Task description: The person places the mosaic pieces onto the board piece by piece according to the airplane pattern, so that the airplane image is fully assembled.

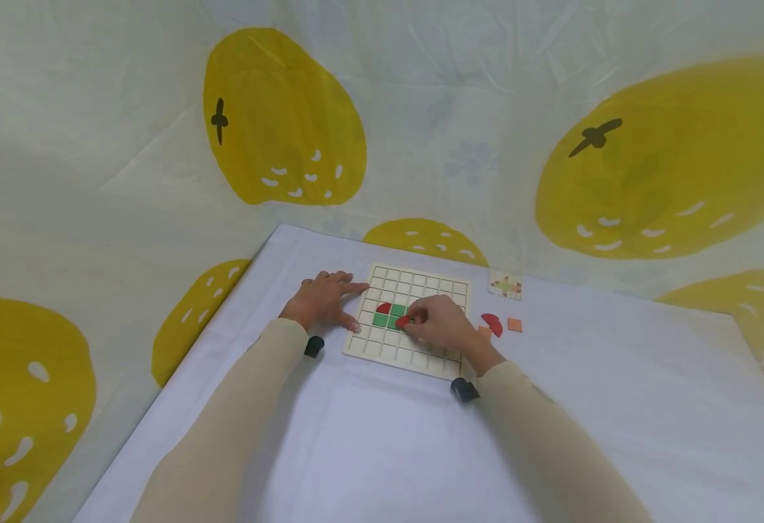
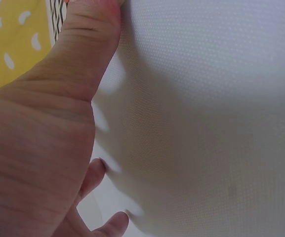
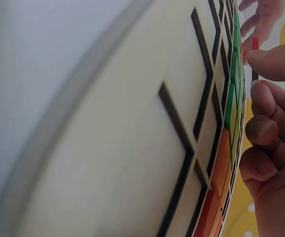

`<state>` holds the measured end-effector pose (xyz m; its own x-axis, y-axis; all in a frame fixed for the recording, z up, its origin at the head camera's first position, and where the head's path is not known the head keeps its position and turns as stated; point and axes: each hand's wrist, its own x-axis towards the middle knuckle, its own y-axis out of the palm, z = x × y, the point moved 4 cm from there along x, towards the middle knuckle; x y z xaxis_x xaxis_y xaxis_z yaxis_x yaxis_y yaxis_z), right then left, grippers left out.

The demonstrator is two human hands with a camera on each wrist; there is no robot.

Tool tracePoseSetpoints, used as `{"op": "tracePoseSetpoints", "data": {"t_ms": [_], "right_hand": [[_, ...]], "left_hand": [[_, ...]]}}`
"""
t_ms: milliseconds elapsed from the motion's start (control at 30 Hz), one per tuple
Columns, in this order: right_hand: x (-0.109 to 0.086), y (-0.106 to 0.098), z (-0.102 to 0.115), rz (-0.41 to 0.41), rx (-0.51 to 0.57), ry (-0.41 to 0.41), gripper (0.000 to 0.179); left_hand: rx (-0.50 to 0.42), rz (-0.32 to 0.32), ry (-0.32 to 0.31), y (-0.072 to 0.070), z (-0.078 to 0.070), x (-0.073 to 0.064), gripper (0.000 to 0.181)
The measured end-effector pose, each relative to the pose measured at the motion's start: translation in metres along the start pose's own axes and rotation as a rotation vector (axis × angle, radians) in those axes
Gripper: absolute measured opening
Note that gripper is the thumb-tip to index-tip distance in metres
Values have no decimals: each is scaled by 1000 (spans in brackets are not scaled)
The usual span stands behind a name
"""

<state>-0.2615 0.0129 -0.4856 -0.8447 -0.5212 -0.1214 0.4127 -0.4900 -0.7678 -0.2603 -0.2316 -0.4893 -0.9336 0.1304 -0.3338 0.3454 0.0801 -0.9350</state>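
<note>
A pale board (image 1: 369, 347) with a dark square grid lies on the white cloth. My left hand (image 1: 322, 301) rests at its left edge, fingers spread, with thumb and index finger touching the border. Over the middle of the board my right hand (image 1: 444, 319) pinches a red curved piece (image 1: 402, 321) between thumb and finger; the right wrist view shows this red piece (image 3: 255, 43) edge-on, raised off the board. Green square pieces (image 1: 380, 319) sit in the grid beside it, with another red piece (image 1: 384, 308) at their upper left. Orange pieces (image 3: 223, 160) on the board show in the right wrist view.
Right of the board lie red pieces (image 1: 492, 325), an orange square (image 1: 515, 325) and another orange piece (image 1: 484, 332) partly behind my wrist. A small pattern card (image 1: 505, 285) lies farther back. A fruit-print curtain (image 1: 421, 131) rises behind the table.
</note>
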Motion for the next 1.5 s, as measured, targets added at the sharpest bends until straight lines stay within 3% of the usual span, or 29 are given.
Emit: {"op": "tracePoseSetpoints", "data": {"t_ms": [633,1200,1500], "right_hand": [[17,14,17,26,-2,-46,24],[31,26,26,-4,19,-97,22],[35,34,32,-5,-1,-58,20]], "left_hand": [[9,-6,22,-2,2,2,101],[31,-5,24,-2,2,0,101],[29,-2,18,0,2,3,101]]}}
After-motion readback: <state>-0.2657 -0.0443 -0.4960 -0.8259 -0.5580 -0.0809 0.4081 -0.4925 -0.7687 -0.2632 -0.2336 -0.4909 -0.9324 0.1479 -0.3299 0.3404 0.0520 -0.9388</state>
